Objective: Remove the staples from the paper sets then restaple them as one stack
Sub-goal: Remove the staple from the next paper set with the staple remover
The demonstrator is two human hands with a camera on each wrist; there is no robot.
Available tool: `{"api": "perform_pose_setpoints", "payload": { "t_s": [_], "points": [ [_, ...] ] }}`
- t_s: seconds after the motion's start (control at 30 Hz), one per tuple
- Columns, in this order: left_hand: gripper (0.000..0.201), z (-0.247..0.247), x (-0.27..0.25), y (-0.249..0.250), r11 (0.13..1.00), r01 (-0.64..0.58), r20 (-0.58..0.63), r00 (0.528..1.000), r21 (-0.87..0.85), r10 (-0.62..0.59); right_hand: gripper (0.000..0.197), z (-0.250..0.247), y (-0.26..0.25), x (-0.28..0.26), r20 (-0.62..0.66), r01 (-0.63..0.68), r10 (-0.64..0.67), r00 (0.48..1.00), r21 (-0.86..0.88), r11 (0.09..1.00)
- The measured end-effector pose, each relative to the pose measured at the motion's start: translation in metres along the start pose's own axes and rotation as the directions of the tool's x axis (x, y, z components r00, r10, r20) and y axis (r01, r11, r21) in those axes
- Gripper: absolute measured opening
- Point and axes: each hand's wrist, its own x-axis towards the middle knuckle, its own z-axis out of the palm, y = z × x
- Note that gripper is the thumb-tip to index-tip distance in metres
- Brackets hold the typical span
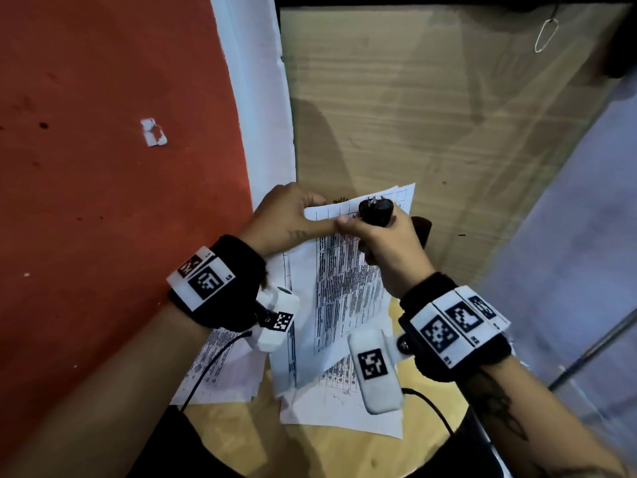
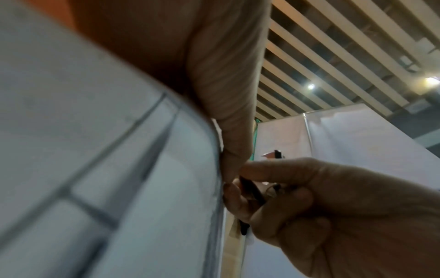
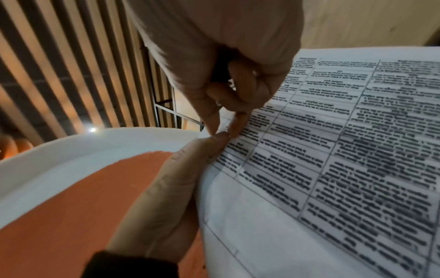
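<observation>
My left hand pinches the top left corner of a printed paper set and holds it up off the table; its thumb lies on the sheet's edge. My right hand grips a black tool in its palm. Its thumb and forefinger tips meet at that same corner, beside the left thumb. The left wrist view shows the right hand curled round the dark tool against the paper's edge. No staple can be made out.
More printed sheets lie spread on a round wooden table under my wrists. A dark object sits just behind the right hand. Beyond are a wooden panel, a red wall and a hanging wire loop.
</observation>
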Motion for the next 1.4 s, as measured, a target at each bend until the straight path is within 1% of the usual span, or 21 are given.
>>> {"api": "perform_pose_setpoints", "payload": {
  "t_s": [0.1, 0.13, 0.17, 0.23, 0.27, 0.33, 0.4, 0.5, 0.6, 0.7, 0.77, 0.87, 0.9, 0.97, 1.03, 1.1, 1.17, 1.2, 1.27, 1.33, 1.4],
  "points": [
    [0.021, 0.0, -0.002, 0.003, 0.994, -0.005, -0.001, 1.0, 0.111, 0.006, 0.025, -0.001, -0.006, 0.0, 0.029, -0.132, 0.131, 0.991, 0.063, 0.989],
    [0.021, 0.0, -0.003, 0.004, 0.99, -0.012, 0.003, 1.0, 0.14, 0.011, 0.03, -0.002, -0.006, 0.001, 0.04, -0.181, 0.179, 0.983, 0.075, 0.981],
    [0.028, 0.001, -0.003, 0.003, 0.988, -0.016, 0.01, 1.0, 0.152, 0.014, 0.033, -0.003, -0.007, 0.002, 0.048, -0.236, 0.232, 0.971, 0.089, 0.968],
    [0.038, 0.001, -0.003, 0.001, 0.992, -0.023, 0.02, 1.0, 0.127, 0.021, 0.031, -0.003, -0.008, 0.004, 0.06, -0.324, 0.319, 0.946, 0.14, 0.936],
    [0.038, 0.001, -0.003, 0.0, 0.994, -0.033, 0.025, 0.999, 0.108, 0.03, 0.029, -0.003, -0.008, 0.005, 0.068, -0.349, 0.343, 0.937, 0.173, 0.921],
    [0.028, 0.002, -0.003, -0.002, 0.995, -0.041, 0.022, 0.999, 0.086, 0.039, 0.028, -0.003, -0.007, 0.005, 0.067, -0.36, 0.354, 0.933, 0.212, 0.909],
    [0.02, 0.002, -0.004, -0.002, 0.996, -0.042, 0.013, 0.999, 0.08, 0.041, 0.026, -0.001, -0.006, 0.005, 0.045, -0.338, 0.336, 0.941, 0.201, 0.919],
    [0.017, 0.002, -0.003, -0.003, 0.996, -0.02, 0.005, 1.0, 0.091, 0.019, 0.019, 0.001, -0.006, 0.005, 0.032, -0.335, 0.335, 0.942, 0.193, 0.922],
    [0.027, 0.003, -0.002, -0.005, 0.987, -0.008, -0.003, 1.0, 0.159, 0.008, 0.016, 0.002, -0.006, 0.006, 0.043, -0.362, 0.361, 0.931, 0.214, 0.907],
    [0.015, 0.004, -0.003, 0.001, 0.965, -0.024, -0.003, 1.0, 0.262, 0.025, 0.01, 0.002, -0.007, 0.007, 0.041, -0.377, 0.377, 0.925, 0.216, 0.901],
    [0.022, 0.005, -0.004, 0.003, 0.956, -0.037, -0.012, 0.999, 0.291, 0.042, 0.015, 0.001, -0.006, 0.009, 0.021, -0.387, 0.393, 0.919, 0.218, 0.896],
    [0.022, 0.007, -0.003, 0.0, 0.968, -0.033, -0.001, 0.999, 0.248, 0.034, 0.025, -0.001, -0.004, 0.01, 0.006, -0.397, 0.407, 0.913, 0.229, 0.889],
    [0.023, 0.008, -0.002, -0.003, 0.974, -0.03, 0.003, 1.0, 0.224, 0.03, 0.026, -0.001, -0.004, 0.011, 0.009, -0.397, 0.406, 0.914, 0.23, 0.889],
    [0.036, 0.01, -0.002, -0.007, 0.985, -0.03, 0.017, 0.999, 0.171, 0.027, 0.026, -0.002, -0.005, 0.011, 0.019, -0.384, 0.388, 0.921, 0.205, 0.9],
    [0.047, 0.009, -0.002, -0.012, 0.996, -0.028, 0.04, 0.999, 0.082, 0.025, 0.029, -0.003, -0.006, 0.011, 0.032, -0.34, 0.339, 0.94, 0.124, 0.932],
    [0.048, 0.006, -0.002, -0.014, 1.0, -0.022, 0.058, 0.998, -0.007, 0.023, 0.032, -0.005, -0.006, 0.009, 0.048, -0.267, 0.266, 0.963, 0.017, 0.964],
    [0.046, 0.005, -0.002, -0.015, 1.0, -0.008, 0.062, 0.998, -0.007, 0.008, 0.027, -0.006, -0.009, 0.007, 0.065, -0.186, 0.191, 0.98, -0.072, 0.98],
    [0.042, 0.006, -0.002, -0.016, 1.0, -0.001, 0.058, 0.998, 0.009, 0.001, 0.024, -0.007, -0.011, 0.007, 0.072, -0.145, 0.152, 0.986, -0.101, 0.984],
    [0.028, 0.01, -0.002, -0.018, 0.999, 0.01, 0.021, 1.0, 0.037, -0.011, 0.023, -0.008, -0.013, 0.009, 0.075, -0.074, 0.087, 0.993, -0.155, 0.985],
    [0.016, 0.011, -0.001, -0.018, 0.998, 0.018, -0.039, 0.999, 0.062, -0.016, 0.021, -0.009, -0.009, 0.011, 0.04, -0.034, 0.043, 0.998, -0.2, 0.979],
    [0.021, 0.008, -0.001, -0.02, 0.996, 0.022, -0.081, 0.997, 0.088, -0.015, 0.026, -0.013, 0.004, 0.013, -0.023, -0.029, 0.024, 0.999, -0.232, 0.972]
  ]
}}
